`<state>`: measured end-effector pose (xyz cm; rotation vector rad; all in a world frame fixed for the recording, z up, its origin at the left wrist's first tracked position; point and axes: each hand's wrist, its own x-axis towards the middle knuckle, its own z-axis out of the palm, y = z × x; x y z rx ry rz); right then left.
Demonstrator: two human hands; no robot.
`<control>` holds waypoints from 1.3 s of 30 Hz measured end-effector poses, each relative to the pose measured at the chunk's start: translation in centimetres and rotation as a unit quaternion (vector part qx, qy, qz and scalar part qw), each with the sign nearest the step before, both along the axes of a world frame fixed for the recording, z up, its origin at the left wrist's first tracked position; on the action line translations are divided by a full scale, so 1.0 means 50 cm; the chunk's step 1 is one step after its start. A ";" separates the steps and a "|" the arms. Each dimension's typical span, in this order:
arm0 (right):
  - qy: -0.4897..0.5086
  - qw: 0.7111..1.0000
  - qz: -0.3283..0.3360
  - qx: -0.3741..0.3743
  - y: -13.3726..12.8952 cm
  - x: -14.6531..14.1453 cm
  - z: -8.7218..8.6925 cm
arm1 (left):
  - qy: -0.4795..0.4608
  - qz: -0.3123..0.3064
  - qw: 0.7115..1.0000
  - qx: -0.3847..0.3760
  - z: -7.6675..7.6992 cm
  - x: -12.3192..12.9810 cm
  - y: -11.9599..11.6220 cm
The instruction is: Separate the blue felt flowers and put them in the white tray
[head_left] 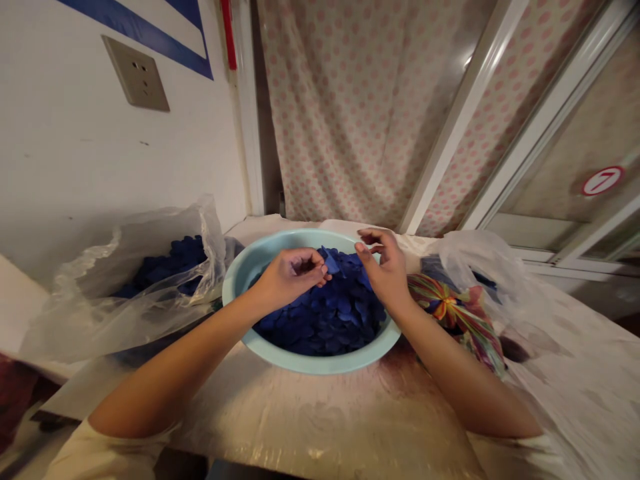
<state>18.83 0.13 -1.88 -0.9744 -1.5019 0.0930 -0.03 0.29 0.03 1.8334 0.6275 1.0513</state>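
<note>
Lying in light-blue basin [320,364]: dark-blue petal-like pieces [320,327]; more inside clear bag [150,317] at nine o'clock. Left hand [286,275] over basin, fingers pinching blue piece [332,260]; right hand [389,272] at two o'clock, fingers parted.

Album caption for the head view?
Left hand pinching a thin blue piece over a round pale-blue plastic basin, right hand open alongside.

beige wall socket [137,73], upper left | pink-dotted curtain [345,100], upper middle | round red-rimmed "7" sign [603,181], right

Blue petals [325,327], pale turquoise basin [320,365]
</note>
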 end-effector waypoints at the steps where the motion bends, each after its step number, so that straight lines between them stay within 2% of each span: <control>1: -0.033 0.998 0.043 0.009 -0.011 -0.006 0.005 | 0.000 -0.004 1.000 -0.003 0.000 0.001 0.000; 4: -0.113 0.977 0.183 0.002 -0.033 -0.020 0.014 | -0.002 -0.011 1.000 -0.003 0.003 0.002 -0.002; 6: -0.137 0.962 0.235 -0.016 -0.035 -0.021 0.016 | -0.007 -0.015 1.000 -0.001 0.005 0.003 -0.003; 13: -0.119 0.955 0.269 -0.022 -0.024 -0.014 0.007 | -0.015 -0.020 1.000 0.009 0.007 0.000 -0.003; 18: -0.122 0.955 0.268 -0.024 -0.026 -0.015 0.006 | -0.002 0.000 1.000 0.024 0.009 -0.002 -0.004; 24: -0.122 0.957 0.264 -0.027 -0.031 -0.019 0.015 | 0.001 -0.010 1.000 0.026 0.005 0.000 -0.003; 31: -0.037 0.978 0.195 -0.064 -0.025 -0.024 0.008 | 0.038 0.010 0.999 0.028 0.003 0.005 -0.006; 36: 0.043 0.984 0.154 -0.076 -0.027 -0.026 0.007 | 0.040 0.020 0.999 0.030 0.001 0.003 -0.003; 39: 0.053 0.986 0.139 -0.073 -0.030 -0.027 0.010 | 0.043 0.024 0.998 0.033 0.000 0.002 -0.002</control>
